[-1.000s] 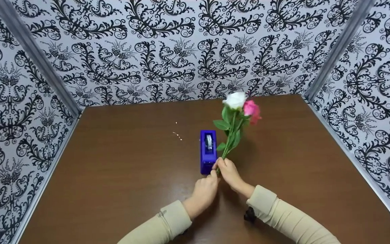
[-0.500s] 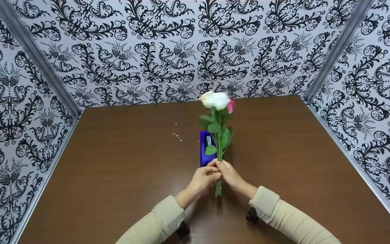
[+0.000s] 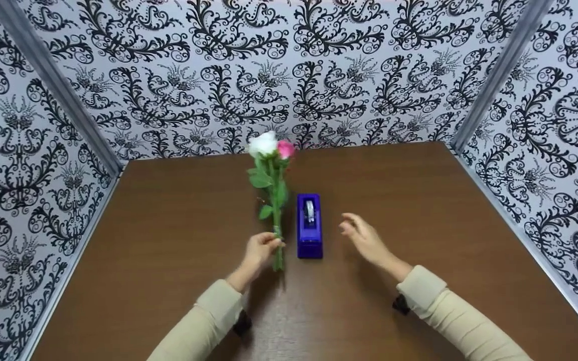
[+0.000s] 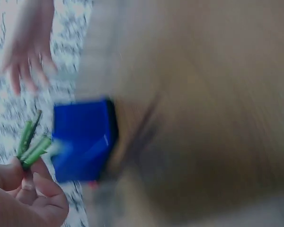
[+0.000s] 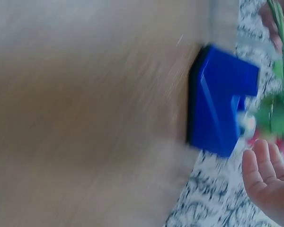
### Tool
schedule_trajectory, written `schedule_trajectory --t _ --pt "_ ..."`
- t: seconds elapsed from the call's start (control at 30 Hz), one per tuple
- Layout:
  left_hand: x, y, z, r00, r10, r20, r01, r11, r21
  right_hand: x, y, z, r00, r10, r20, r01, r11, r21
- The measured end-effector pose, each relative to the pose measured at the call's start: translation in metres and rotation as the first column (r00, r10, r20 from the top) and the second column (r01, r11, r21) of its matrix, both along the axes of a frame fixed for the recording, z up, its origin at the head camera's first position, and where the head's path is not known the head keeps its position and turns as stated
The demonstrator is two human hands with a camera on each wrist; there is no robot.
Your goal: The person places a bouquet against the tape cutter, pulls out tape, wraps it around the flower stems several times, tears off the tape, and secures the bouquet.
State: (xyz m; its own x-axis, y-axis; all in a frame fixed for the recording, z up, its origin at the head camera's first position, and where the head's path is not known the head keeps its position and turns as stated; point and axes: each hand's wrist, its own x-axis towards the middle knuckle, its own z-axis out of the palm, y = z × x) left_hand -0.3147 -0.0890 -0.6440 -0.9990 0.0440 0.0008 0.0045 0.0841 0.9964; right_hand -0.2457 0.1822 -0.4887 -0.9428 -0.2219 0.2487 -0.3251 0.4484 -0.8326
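Observation:
My left hand point(image 3: 260, 249) pinches the green stems of a small bunch of artificial roses point(image 3: 276, 195) between thumb and fingers. A white bloom point(image 3: 263, 144) and a pink bloom point(image 3: 285, 149) top the bunch, which stands to the left of a blue tape dispenser point(image 3: 310, 240). In the left wrist view the cut stem ends point(image 4: 33, 146) poke out past the thumb. On the dispenser's other side my right hand point(image 3: 367, 240) is held apart from it with nothing in its grasp; its fingers look extended in the right wrist view.
The dispenser stands upright on a brown wooden table point(image 3: 168, 240), with a roll of tape point(image 3: 309, 211) in it. Patterned black-and-white walls point(image 3: 289, 75) enclose the table at the back and both sides. Dark wrist devices point(image 3: 242, 322) hang under the sleeves.
The roses have swung from the dispenser's right, across it, to its left in my left hand. My right hand has let go of the stems and moved off to the right.

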Motion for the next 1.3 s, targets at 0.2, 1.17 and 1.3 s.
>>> schedule_trajectory --t 0.2,1.17,1.3 --pt "-0.004 -0.035 -0.004 0.983 0.128 0.133 -0.086 0.955 -0.282 -0.01 0.034 -0.011 0.997 -0.081 0.007 0.081 0.996 0.035" --pt "0.066 -0.039 0.113 0.944 0.099 0.315 0.103 0.818 -0.565 -0.047 0.111 -0.022 0.978 -0.1 -0.181 0.177 0.858 0.482" --pt "0.066 -0.044 0.117 0.961 0.053 0.271 0.118 0.807 -0.578 -0.06 0.132 -0.026 0.95 -0.135 -0.283 0.283 0.755 0.592"
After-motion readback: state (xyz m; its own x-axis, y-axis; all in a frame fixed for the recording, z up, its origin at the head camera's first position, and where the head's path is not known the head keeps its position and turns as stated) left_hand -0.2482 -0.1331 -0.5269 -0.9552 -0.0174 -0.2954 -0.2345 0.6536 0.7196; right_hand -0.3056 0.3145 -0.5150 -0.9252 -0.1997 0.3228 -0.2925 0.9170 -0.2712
